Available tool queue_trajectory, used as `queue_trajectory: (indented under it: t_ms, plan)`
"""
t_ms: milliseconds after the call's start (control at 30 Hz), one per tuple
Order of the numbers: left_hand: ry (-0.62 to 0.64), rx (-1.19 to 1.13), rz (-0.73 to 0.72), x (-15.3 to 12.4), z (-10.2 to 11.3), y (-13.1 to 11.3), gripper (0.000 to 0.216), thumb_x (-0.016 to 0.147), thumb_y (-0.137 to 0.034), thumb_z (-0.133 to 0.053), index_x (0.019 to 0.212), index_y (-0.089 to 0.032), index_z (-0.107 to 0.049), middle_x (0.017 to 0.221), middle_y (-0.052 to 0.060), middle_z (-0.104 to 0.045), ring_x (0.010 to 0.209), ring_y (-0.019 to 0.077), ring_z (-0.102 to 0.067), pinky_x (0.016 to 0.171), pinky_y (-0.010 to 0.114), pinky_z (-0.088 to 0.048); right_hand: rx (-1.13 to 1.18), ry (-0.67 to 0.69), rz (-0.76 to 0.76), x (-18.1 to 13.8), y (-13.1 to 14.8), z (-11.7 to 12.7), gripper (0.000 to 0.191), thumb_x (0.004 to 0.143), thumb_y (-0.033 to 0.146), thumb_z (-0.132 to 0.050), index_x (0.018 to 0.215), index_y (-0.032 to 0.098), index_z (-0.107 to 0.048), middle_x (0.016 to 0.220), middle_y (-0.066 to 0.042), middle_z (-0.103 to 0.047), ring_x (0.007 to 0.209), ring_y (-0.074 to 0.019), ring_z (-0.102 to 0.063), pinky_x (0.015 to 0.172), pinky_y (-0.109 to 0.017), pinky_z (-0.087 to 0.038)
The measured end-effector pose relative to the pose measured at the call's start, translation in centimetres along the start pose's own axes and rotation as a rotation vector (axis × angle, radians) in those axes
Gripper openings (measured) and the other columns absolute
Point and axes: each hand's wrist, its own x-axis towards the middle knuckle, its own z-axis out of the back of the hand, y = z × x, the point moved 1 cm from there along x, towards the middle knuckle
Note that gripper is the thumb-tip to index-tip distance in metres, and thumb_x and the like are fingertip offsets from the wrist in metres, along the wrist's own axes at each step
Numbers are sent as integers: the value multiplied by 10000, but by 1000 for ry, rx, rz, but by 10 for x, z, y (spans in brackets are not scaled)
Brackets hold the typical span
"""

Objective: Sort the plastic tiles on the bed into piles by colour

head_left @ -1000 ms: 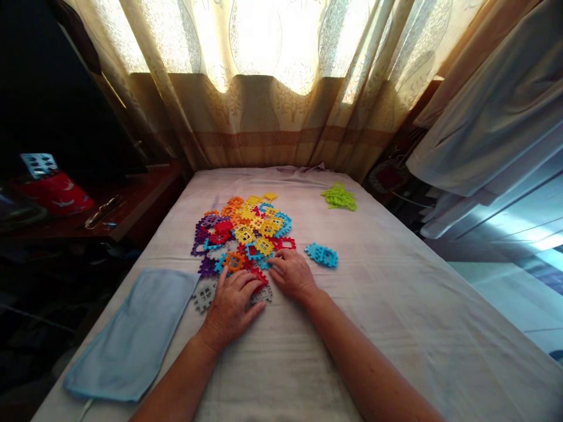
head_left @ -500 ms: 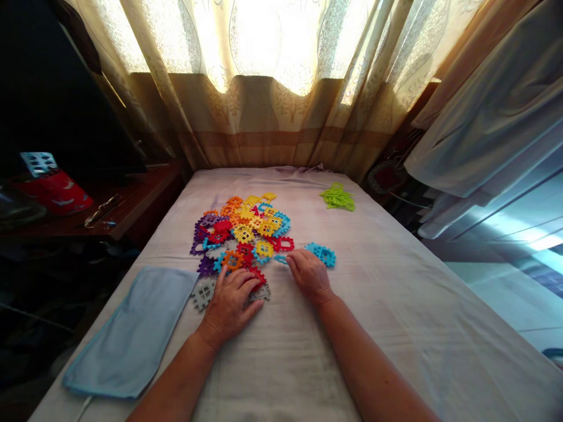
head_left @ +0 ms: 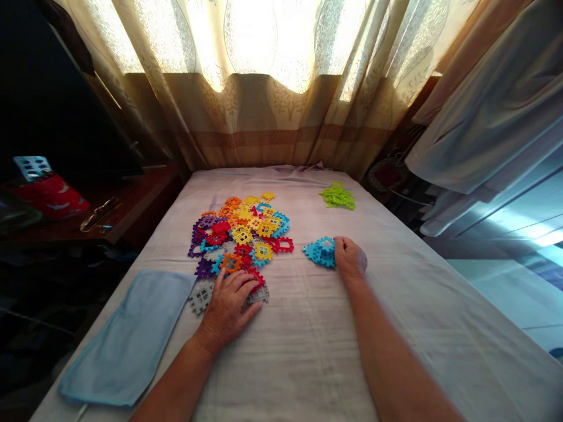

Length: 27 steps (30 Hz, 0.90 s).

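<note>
Shifted rightward: my right grip (head_left: 350, 258), pinching blue notched plastic tile (head_left: 326, 244); left grip (head_left: 229, 300) spread loosely. Pale sheet (head_left: 303, 346), backlit beige curtain (head_left: 255, 111).

The pile of toothed pieces (head_left: 245, 214) is mixing yellow, orange, red, purple, blue and grey. The smaller cluster (head_left: 315, 253) is showing bright blue, the farther heap (head_left: 338, 197) lime green. The sheet (head_left: 285, 357) is looking pale lilac-white, the flat pad (head_left: 127, 340) light blue. The curtain (head_left: 259, 111) is displaying beige, tree motifs and a brown band; the red container (head_left: 55, 198), whitish marks.
</note>
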Motion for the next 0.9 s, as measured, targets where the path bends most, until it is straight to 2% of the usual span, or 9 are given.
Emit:
queue_trajectory:
  t_ms: [200,300,367,433,533,733,833,900]
  plan:
    - [2,2,-2,-1,-1,0,357,867,-355,-620,1202,-236,-642,1250,92,-665,1228,290,-555,1178,599,-218,30,-105,157,-5,2,-2,343,936,334,-445,917,179,-751,940,-112,-674,845,-214,-573,724,-308,-408]
    - [-1,4,-11,-1,0,0,347,882,-331,-600,1214,-237,-639,1258,87,-667,1239,289,-549,1178,601,-211,106,-110,377,-21,25,-1,306,937,309,-467,945,181,-745,983,-112,-677,914,-218,-593,807,-318,-444]
    - [-4,9,-12,0,1,0,347,893,-315,-581,1228,-243,-633,1264,82,-669,1252,291,-542,1175,609,-204,166,-2,593,-41,48,-3,277,940,301,-491,957,199,-748,968,-92,-687,907,-199,-610,819,-298,-454]
    - [-6,16,-8,-1,3,0,344,903,-308,-566,1236,-247,-630,1275,78,-667,1267,293,-533,1173,613,-199,184,163,808,-63,73,-7,229,932,275,-527,964,233,-750,957,-62,-697,898,-178,-618,807,-273,-456]
    - [-3,26,-2,-1,5,0,334,911,-309,-556,1230,-248,-634,1286,76,-665,1284,298,-522,1170,620,-192,76,314,978,-90,102,-16,169,906,278,-595,973,258,-749,938,-48,-688,876,-177,-604,782,-274,-452]
    - [-14,10,-10,-1,9,-2,301,894,-320,-575,1176,-260,-662,1272,72,-670,1235,280,-567,1169,603,-222,-126,359,992,-99,122,-26,163,889,336,-636,974,241,-737,952,-66,-663,892,-196,-577,789,-298,-445]
    - [-111,35,-9,0,12,-1,264,929,-338,-532,1136,-255,-673,1242,71,-684,1203,254,-591,1161,544,-280,-52,352,987,-100,120,-27,138,878,312,-645,932,222,-735,960,-78,-667,902,-202,-583,803,-308,-458]
    - [-208,102,55,0,14,3,306,946,-364,-505,1176,-233,-658,1294,100,-655,1249,272,-561,1153,535,-295,108,336,957,-101,116,-27,126,869,299,-649,920,222,-734,961,-77,-670,898,-195,-593,811,-308,-469]
